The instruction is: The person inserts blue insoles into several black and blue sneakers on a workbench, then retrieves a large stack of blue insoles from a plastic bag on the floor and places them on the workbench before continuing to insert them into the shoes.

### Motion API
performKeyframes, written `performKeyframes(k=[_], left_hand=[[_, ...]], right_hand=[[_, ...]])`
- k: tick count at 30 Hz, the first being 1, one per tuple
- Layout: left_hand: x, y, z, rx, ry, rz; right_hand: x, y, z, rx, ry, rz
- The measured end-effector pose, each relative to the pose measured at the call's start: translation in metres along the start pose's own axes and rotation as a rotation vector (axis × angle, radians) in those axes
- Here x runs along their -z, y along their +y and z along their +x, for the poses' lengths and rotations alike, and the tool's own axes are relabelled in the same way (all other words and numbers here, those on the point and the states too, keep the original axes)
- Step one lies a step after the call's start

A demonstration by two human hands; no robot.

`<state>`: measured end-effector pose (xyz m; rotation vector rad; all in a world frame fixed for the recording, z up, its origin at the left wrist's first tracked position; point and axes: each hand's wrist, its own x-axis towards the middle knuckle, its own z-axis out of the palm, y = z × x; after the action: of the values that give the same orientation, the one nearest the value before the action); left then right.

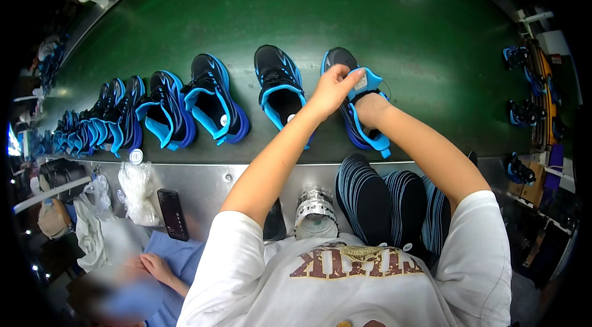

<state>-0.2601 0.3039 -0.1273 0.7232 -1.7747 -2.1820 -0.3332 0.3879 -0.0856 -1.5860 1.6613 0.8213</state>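
Observation:
A black and blue sneaker [340, 57] stands on the green belt [394, 25] in front of me, toe pointing away. My left hand [333, 88] is closed in a pinch on its light blue tongue [368, 82], pulling it up and back. Inside the shoe's opening sits my right hand [372, 110], its fingers hidden by the upper. Just left of it, another sneaker [275, 68] rests with its opening toward me, a small round white label inside. Near my right forearm, stacks of black and blue insoles [365, 199] lie on the metal ledge.
Several matching sneakers [211, 96] line the belt leftward. The metal ledge [209, 182] holds a tape roll [316, 215], a dark phone [172, 213], another dark object [274, 222] and a clear plastic bag [137, 191]. A co-worker in blue [179, 259] sits lower left. More shoes [523, 112] stand on a rack at right.

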Motion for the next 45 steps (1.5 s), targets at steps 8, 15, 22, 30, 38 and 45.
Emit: performKeyframes(k=[8, 15, 22, 30, 38, 45], left_hand=[[0.006, 0.008, -0.003, -0.852, 0.163, 1.139], [0.006, 0.017, -0.006, -0.695, -0.057, 1.196], [0.009, 0.011, -0.033, -0.785, 0.053, 1.011], [0.023, 0.020, -0.018, -0.800, 0.059, 1.509], [0.026, 0.042, 0.005, -0.672, -0.312, 1.903], [0.024, 0.080, -0.023, 0.058, -0.117, 0.108]], right_hand=[[-0.025, -0.010, -0.045, 0.103, 0.054, 0.207], [-0.072, -0.018, -0.046, 0.003, 0.676, 0.391], [-0.124, -0.047, -0.076, -0.182, 1.048, 0.891], [-0.102, -0.056, -0.063, -0.164, 1.071, 1.160], [-0.062, -0.078, -0.111, -0.015, 1.379, 1.058], [-0.028, -0.085, -0.269, 0.676, 1.987, 0.771]])
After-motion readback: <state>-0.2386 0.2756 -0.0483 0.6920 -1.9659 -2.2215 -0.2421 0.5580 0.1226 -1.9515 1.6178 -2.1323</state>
